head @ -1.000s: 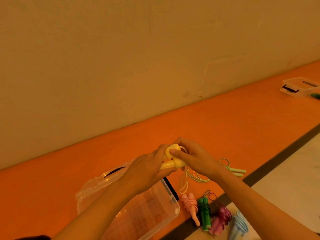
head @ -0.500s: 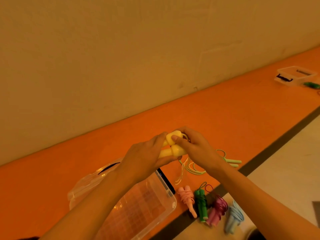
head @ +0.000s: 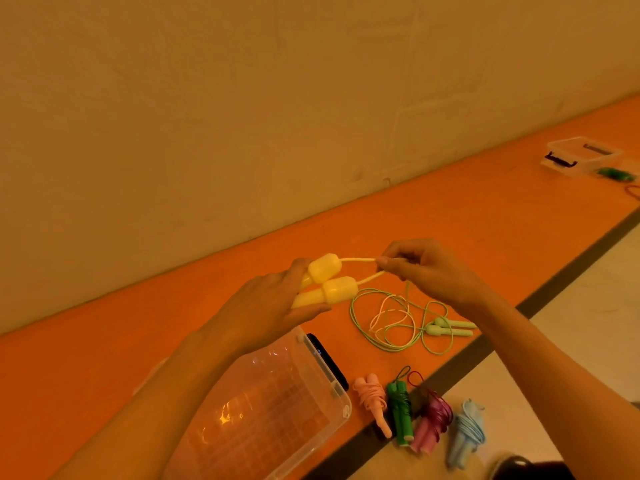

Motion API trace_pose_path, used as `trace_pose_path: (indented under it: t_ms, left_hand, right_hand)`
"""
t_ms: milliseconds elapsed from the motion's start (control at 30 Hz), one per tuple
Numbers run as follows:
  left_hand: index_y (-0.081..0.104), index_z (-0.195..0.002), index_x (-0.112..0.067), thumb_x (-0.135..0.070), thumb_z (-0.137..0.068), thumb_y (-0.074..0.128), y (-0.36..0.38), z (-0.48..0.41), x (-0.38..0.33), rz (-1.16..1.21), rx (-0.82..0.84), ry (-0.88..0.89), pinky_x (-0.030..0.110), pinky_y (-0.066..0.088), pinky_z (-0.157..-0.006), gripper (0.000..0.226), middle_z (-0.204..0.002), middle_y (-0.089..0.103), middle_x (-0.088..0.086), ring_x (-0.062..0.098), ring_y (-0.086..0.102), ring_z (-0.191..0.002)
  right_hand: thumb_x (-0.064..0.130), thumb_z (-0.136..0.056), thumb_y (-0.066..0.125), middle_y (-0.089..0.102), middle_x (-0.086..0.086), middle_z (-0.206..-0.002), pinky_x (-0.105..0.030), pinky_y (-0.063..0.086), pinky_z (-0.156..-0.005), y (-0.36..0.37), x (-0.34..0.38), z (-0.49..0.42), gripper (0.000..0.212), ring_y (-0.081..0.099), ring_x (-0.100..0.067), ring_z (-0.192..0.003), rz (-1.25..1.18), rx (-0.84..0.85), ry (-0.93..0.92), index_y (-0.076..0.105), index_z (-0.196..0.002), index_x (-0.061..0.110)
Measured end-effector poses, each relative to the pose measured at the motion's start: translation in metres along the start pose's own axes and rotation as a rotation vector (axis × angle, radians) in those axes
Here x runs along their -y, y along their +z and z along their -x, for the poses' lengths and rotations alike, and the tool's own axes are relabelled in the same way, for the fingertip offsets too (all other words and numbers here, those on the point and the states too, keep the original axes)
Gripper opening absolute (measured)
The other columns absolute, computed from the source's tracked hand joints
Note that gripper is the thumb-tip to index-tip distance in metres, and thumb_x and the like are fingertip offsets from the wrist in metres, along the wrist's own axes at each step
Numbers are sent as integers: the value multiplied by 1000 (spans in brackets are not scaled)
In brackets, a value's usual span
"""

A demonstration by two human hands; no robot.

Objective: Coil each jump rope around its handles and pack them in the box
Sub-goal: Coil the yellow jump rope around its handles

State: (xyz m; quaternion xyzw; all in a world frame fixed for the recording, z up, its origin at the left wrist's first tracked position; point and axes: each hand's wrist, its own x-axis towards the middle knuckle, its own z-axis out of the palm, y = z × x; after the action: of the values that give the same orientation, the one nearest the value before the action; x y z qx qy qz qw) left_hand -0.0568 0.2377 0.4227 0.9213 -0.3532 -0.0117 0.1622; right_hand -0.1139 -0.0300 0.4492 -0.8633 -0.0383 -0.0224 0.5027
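Currently the yellow jump rope (head: 388,315) is uncoiled. Its two bulbous handles (head: 337,289) lie side by side above the table, and both cords (head: 356,260) run right, then dangle in loose loops. Clear box (head: 341,407) sits just below on the orange table (head: 467,220), with a beige wall (head: 242,98) behind.

Left hand (head: 263,306) grips both handles, thumb underneath. Right hand (head: 429,268) pinches the two cords near the handles, fingers curled.
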Motion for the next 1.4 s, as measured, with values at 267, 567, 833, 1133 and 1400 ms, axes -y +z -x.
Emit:
trace_pose_path:
  t_ms: [267, 567, 833, 1133, 1400]
  left_hand:
    - [33, -137, -34, -72, -85, 51, 3, 3, -2, 78, -23, -31, 28, 39, -54, 68, -93, 56, -12, 6, 55, -72]
    - [37, -133, -33, -82, -72, 46, 1, 4, -5, 83, 11, -41, 26, 33, -53, 79, -95, 54, -13, 6, 52, -74]
    - [41, -126, -30, -68, -84, 57, -7, 6, -1, 153, -26, -112, 24, 35, -54, 59, -87, 50, -18, 2, 53, -73]
    - [54, -112, -28, -56, -86, 64, -17, 2, 2, 496, -195, -260, 39, 50, -67, 40, -95, 65, -3, 12, 62, -80]
    - [56, -99, -33, -49, -95, 58, -7, -8, 7, 815, -395, -367, 33, 40, -54, 17, -79, 69, -4, 0, 48, -45]
  right_hand:
    - [45, -88, 59, 57, -2, -69, -20, 35, -51, -5, -8, -2, 26, 46, -10, -60, 34, -23, 7, 74, -87, 24]
    - [47, -85, 60, 58, -5, -72, -15, 35, -49, -6, -14, -5, 29, 46, -2, -58, 42, -34, 9, 74, -86, 21]
    - [45, -90, 60, 57, 0, -72, -17, 34, -49, -17, -31, -5, 28, 43, -3, -57, 42, -86, 57, 72, -84, 21]
    - [46, -94, 54, 57, 4, -70, -30, 35, -58, -15, -45, -2, 29, 45, -15, -64, 4, -101, 126, 73, -86, 25]
    - [36, -100, 49, 60, 2, -70, -30, 42, -65, 20, -45, 2, 31, 52, -9, -64, -37, -37, 100, 72, -89, 20]
